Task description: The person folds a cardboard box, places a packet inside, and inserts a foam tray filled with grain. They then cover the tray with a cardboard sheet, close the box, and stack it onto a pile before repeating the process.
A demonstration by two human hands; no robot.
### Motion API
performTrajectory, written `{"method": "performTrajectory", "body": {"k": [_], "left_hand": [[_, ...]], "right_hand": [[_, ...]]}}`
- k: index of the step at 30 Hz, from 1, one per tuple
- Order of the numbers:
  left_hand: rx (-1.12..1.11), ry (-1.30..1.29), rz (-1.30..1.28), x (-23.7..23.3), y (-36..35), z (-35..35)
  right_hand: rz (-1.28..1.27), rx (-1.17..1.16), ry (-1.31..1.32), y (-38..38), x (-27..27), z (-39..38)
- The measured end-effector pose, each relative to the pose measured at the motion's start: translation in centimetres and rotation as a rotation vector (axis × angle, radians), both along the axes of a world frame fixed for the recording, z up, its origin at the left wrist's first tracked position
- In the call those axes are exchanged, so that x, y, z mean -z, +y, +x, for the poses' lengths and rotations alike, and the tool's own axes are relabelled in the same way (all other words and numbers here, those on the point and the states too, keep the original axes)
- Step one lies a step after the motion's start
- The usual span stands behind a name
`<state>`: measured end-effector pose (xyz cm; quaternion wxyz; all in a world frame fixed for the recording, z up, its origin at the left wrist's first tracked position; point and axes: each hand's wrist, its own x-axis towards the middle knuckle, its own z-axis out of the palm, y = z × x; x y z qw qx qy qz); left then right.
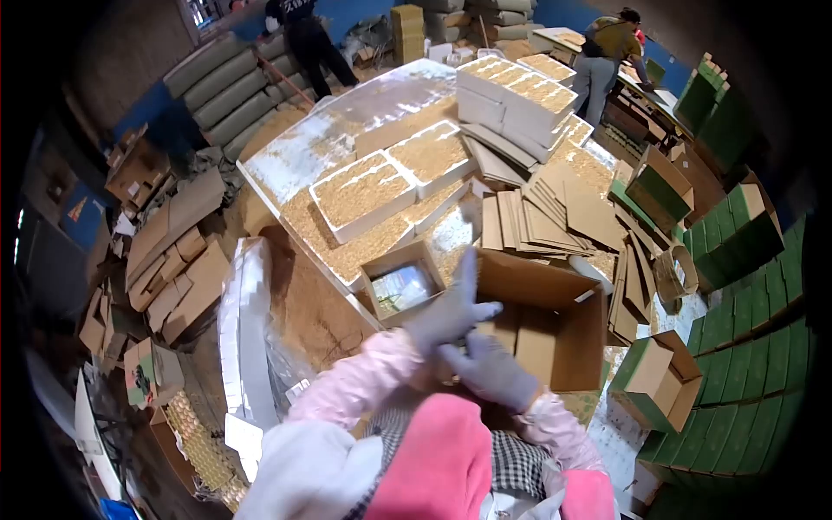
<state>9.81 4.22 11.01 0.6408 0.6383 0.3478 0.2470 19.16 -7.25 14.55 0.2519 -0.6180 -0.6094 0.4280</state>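
Both hands wear grey gloves and meet in front of my chest, at the near edge of an open cardboard box (576, 334). My left hand (446, 312) has its index finger stretched up and its thumb out to the right; nothing shows in it. My right hand (492, 373) touches the left one near the palm, its fingers partly hidden, and I cannot make out whether it holds anything. Just left of the big box stands a small carton (374, 290) with a plastic-wrapped packet (401, 289) inside.
White trays (364, 192) filled with crumbly tan material lie ahead on the table (269, 186). Cardboard sheets (542, 212) are piled beyond the box. Green cartons (750, 355) stack up at the right. Two people (303, 39) (602, 61) stand at the back.
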Motion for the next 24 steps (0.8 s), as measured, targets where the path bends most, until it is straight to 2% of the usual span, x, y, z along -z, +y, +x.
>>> {"method": "performTrajectory", "body": {"k": [1,2,3,4,5,6,7,8,9,10,11,12,13,15,16,18,19,20,21,22,23,24], "left_hand": [[0.007,-0.073,0.22,3.5,0.5,0.2],[0.073,-0.007,0.203,3.9,1.6,0.4],[0.09,-0.108,0.106,5.2,2.7,0.5],[0.119,-0.1,0.039,4.0,4.0,-0.5],[0.147,-0.094,-0.036,3.0,5.2,-2.1],[0.02,-0.113,0.082,4.3,8.1,-4.2],[-0.32,-0.065,0.344,7.4,12.6,-7.2],[-0.709,0.083,0.579,10.3,17.5,-10.4],[-1.046,0.31,0.693,13.4,22.2,-13.8],[-1.178,1.032,0.806,17.4,26.9,-18.3],[-1.083,0.786,0.37,20.0,30.1,-21.2],[-0.998,0.649,0.194,19.7,31.0,-21.2],[-0.912,0.509,0.019,18.6,31.3,-20.8],[-0.949,0.013,0.121,17.2,29.9,-19.4],[-1.027,-0.044,0.175,15.4,29.1,-18.3],[-1.001,-0.103,0.146,16.3,29.7,-18.4],[-0.987,-0.137,0.131,16.7,30.1,-18.6],[-0.943,-0.236,-0.064,17.4,31.1,-19.8],[-0.95,-0.208,-0.081,19.7,32.1,-21.2],[-0.876,-0.31,-0.144,18.0,30.7,-21.7],[-0.797,-0.416,-0.204,15.0,29.3,-22.1],[-0.735,-0.476,-0.219,12.9,27.6,-22.1]], "right_hand": [[-0.079,-0.038,-0.065,0.3,-2.3,0.7],[-0.069,0.106,0.057,-0.5,-6.0,1.8],[0.346,0.176,-0.063,-0.9,-4.8,5.2],[0.468,0.366,-0.17,-2.1,-3.2,8.9],[0.364,0.578,-0.346,-4.8,0.1,12.7],[0.143,0.686,-0.419,-7.0,3.0,15.5],[-0.005,0.711,-0.304,-8.2,4.7,16.6],[-0.005,0.726,-0.04,-7.9,3.4,15.4],[-0.015,0.75,0.221,-7.3,2.0,14.1],[-0.068,0.78,0.198,-6.7,1.7,13.6],[-0.119,0.82,0.183,-6.4,1.6,12.9],[-0.165,0.859,0.168,-6.0,1.5,12.7],[-0.085,0.757,-0.124,-6.5,2.8,14.3],[0.024,0.528,-0.679,-11.0,6.8,17.5],[0.003,0.468,-0.708,-10.9,6.2,17.4],[-0.019,0.356,-0.75,-10.3,4.8,16.7],[0.032,0.353,-0.725,-9.3,4.1,15.7],[0.091,0.346,-0.675,-8.8,4.0,15.6],[-0.041,0.476,-0.559,-8.3,3.7,15.5],[-0.077,0.585,-0.384,-7.2,3.2,15.1],[-0.039,0.599,-0.335,-7.2,3.8,15.9],[0.025,0.514,-0.443,-7.6,4.5,16.5]]}}
